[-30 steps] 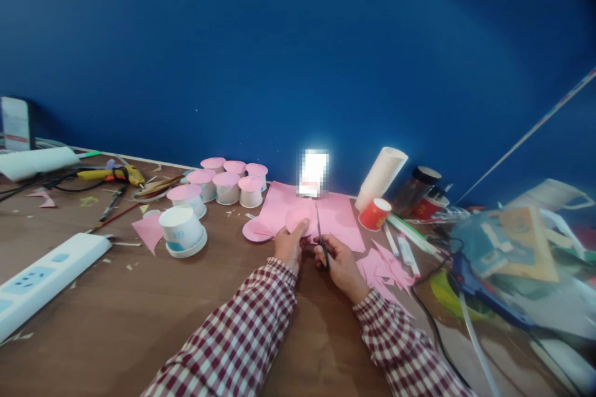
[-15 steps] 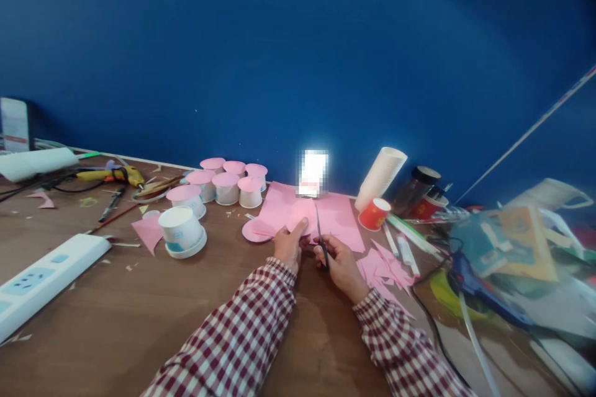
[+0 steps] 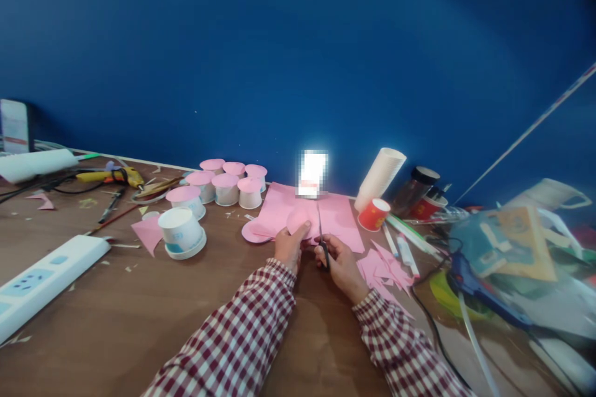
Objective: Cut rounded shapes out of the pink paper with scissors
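Note:
My left hand (image 3: 288, 248) is closed on a rounded piece of pink paper (image 3: 298, 218), the thumb pressing on top. Black-handled scissors (image 3: 325, 253) sit in my right hand (image 3: 344, 263), its fingers closed round the handles. The blades point away from me, close to the right side of the paper; whether they touch it I cannot tell. Behind both hands lie larger pink sheets (image 3: 342, 217). A pink paper disc (image 3: 255, 231) rests to the left of them, and pink offcuts (image 3: 382, 268) are heaped beside my right hand.
Several paper cups (image 3: 226, 191) with pink discs on top stand back left. Nearer is a white cup (image 3: 178, 226). At left lies a power strip (image 3: 51, 285). Stacked cups (image 3: 379, 177), a red cup (image 3: 374, 214) and a blue glue gun (image 3: 484, 298) are at right.
The pink paper in my left hand has turned slightly, and its round outline shows more clearly now. My right hand and the scissors have hardly moved.

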`<action>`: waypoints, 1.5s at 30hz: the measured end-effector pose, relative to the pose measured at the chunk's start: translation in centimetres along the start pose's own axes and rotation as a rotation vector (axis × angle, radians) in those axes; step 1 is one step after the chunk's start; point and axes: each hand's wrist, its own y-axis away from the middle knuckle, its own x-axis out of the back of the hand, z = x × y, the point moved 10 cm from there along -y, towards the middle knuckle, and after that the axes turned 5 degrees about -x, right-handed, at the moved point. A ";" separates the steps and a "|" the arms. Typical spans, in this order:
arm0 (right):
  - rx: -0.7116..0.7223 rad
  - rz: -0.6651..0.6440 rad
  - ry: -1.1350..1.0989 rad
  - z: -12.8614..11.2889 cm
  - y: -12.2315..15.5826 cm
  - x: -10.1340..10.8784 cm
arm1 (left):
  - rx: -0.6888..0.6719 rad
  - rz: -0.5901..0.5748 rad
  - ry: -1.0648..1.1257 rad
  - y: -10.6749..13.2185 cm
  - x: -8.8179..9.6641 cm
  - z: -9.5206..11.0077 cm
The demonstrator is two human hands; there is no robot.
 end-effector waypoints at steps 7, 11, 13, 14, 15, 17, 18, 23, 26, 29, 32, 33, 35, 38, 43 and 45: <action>-0.013 -0.001 -0.015 -0.1 -0.2 0.0 | -0.001 0.007 -0.001 0.0 0.0 0.0; -0.014 -0.003 -0.004 -0.4 -0.1 -0.1 | -0.001 0.000 -0.005 0.1 -0.1 0.1; -0.020 0.005 0.003 -0.4 0.0 0.0 | 0.003 0.003 -0.004 0.1 -0.1 0.1; -0.023 0.009 0.006 -0.4 0.0 0.0 | 0.002 0.003 -0.002 0.1 -0.1 0.1; -0.025 0.012 0.007 -0.4 -0.1 0.1 | 0.000 0.001 0.001 0.1 -0.1 0.1; -0.028 0.012 0.011 -0.4 -0.1 0.1 | -0.001 0.002 0.007 0.1 -0.1 0.1; -0.027 0.011 0.011 -0.4 -0.1 0.1 | -0.001 0.004 0.007 0.1 -0.1 0.1; -0.030 0.009 0.008 -0.2 -0.1 0.2 | 0.000 0.015 -0.001 0.0 0.1 0.1; -0.029 0.012 0.015 -0.3 -0.1 0.2 | 0.010 0.018 0.005 0.0 0.1 0.0; -0.030 0.017 0.023 -0.5 -0.1 0.2 | 0.007 0.011 0.000 0.1 0.0 0.1; -0.032 0.022 0.024 -0.7 0.0 0.2 | 0.007 0.010 -0.003 0.1 0.0 0.0; -0.031 0.021 0.022 -0.8 0.0 0.2 | 0.007 0.011 -0.003 0.1 0.0 0.0; -0.029 0.018 0.015 -0.7 -0.1 0.2 | 0.012 0.011 -0.004 0.0 0.0 -0.1; -0.023 0.017 0.015 -0.4 -0.1 0.3 | 0.016 0.014 -0.008 0.0 0.1 -0.1; -0.016 0.012 0.019 -0.1 -0.1 0.3 | 0.015 0.027 -0.014 -0.1 0.4 -0.2; -0.019 0.012 0.026 -0.2 -0.1 0.4 | 0.015 0.022 -0.009 -0.2 0.3 -0.2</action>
